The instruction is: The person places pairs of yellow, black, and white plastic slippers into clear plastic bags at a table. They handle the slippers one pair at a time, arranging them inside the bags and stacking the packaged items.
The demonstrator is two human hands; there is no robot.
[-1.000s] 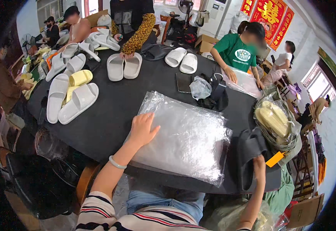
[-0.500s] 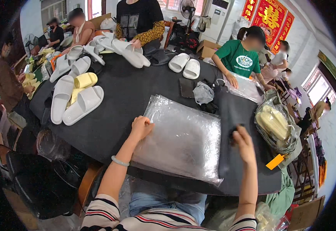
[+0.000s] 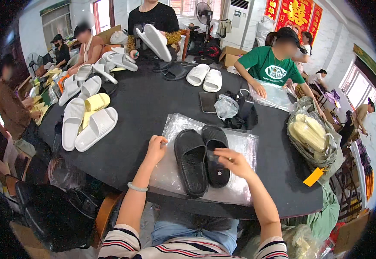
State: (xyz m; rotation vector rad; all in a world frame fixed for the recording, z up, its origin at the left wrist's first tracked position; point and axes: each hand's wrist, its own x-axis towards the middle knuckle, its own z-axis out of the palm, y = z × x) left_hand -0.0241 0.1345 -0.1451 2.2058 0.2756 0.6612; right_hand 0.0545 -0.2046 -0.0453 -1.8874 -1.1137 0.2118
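Note:
A pair of black slide slippers lies side by side on a stack of clear plastic bags [image 3: 162,175] in front of me. The left slipper [image 3: 191,166] stands apart from my hands. Over the strap of the right slipper [image 3: 217,172], my right hand [image 3: 234,163] hovers or rests with its fingers stretched out; contact is hard to tell. At the stack's left edge, my left hand [image 3: 156,149] has its fingers curled and pinched at the plastic.
White slippers [image 3: 95,127] and yellow ones [image 3: 97,102] lie on the dark table's left. Bagged pale slippers [image 3: 307,131] sit at right. Beyond the stack are a crumpled clear bag [image 3: 227,107] and a white pair [image 3: 204,77]. A co-worker across holds white slippers [image 3: 155,41]; another handles plastic.
The black slippers now lie on the bag stack. My right hand has come left from beside the stack, where it held a blurred dark thing. The co-worker across has raised white slippers.

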